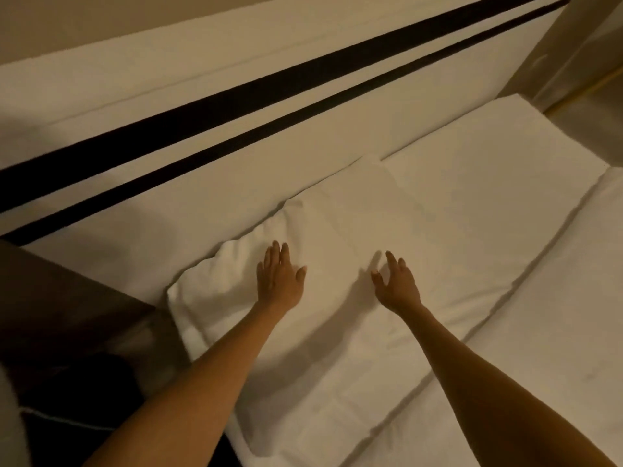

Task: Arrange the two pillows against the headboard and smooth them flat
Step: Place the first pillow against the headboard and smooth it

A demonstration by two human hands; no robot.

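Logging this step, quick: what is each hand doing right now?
Left hand: open, flat on the near pillow, holding nothing.
Right hand: open, fingers spread over that pillow, holding nothing.

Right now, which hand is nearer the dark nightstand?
Left. The left hand lies flat on the near pillow, toward the nightstand; the right hand is farther along the bed.

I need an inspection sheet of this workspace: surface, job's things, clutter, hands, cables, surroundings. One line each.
Surface: bed, white linen, mostly smooth.
Job's things: near pillow lies along the headboard, slightly puffed at its left end; far pillow lies flat beside it.
Clutter: nothing seen.
Hands: left hand open, palm down on the near pillow; right hand open, fingers spread, at the same pillow.
Cables: nothing seen.
Surroundings: dark bedside table at left; beige wall.
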